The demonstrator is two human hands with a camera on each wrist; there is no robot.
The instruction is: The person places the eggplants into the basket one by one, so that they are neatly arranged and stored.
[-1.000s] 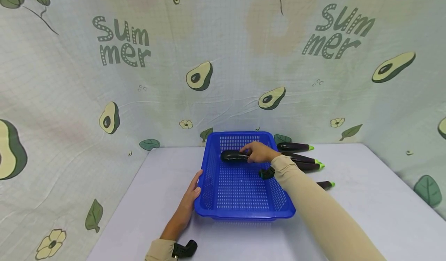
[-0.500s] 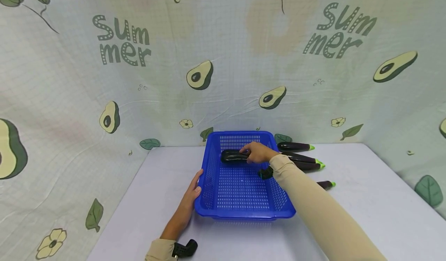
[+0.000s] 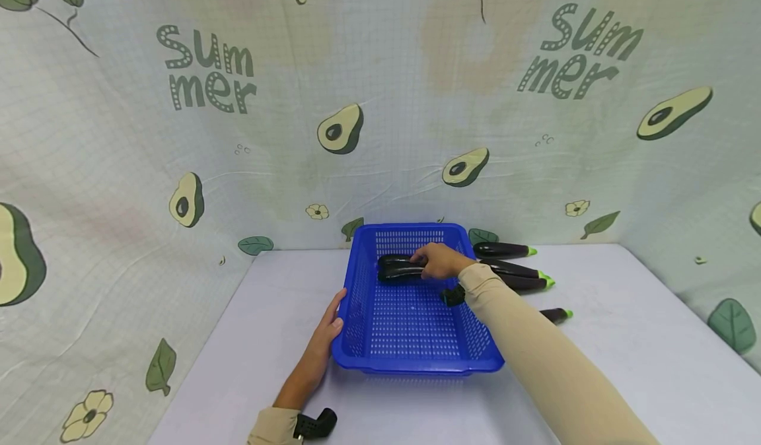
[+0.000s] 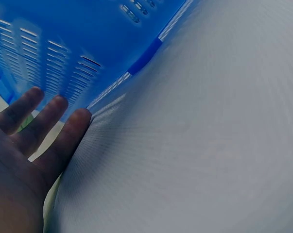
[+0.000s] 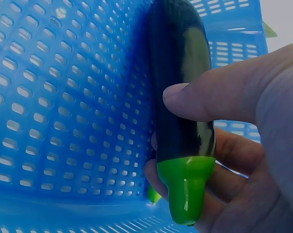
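Observation:
My right hand point(image 3: 441, 261) reaches into the blue basket point(image 3: 416, 370) and grips a dark purple eggplant point(image 5: 178, 63) near its green cap, thumb on one side and fingers round the other. Two eggplants lie side by side in the basket's far half; the front one point(image 3: 399, 274) shows most of its glossy body. In the right wrist view a second green tip point(image 5: 153, 195) peeks out behind the held eggplant. My left hand point(image 3: 324, 336) rests against the basket's left wall, its extended fingers touching the perforated side in the left wrist view.
Several more eggplants lie on the white table point(image 3: 600, 366) right of the basket, one at the back point(image 3: 502, 250) and one partly hidden by the right sleeve point(image 3: 555, 315). A patterned cloth point(image 3: 392, 68) hangs behind the table.
Inside the basket, the eggplant by my right hand has shifted slightly toward me, so two bodies now show apart. My left hand and the basket have stayed put.

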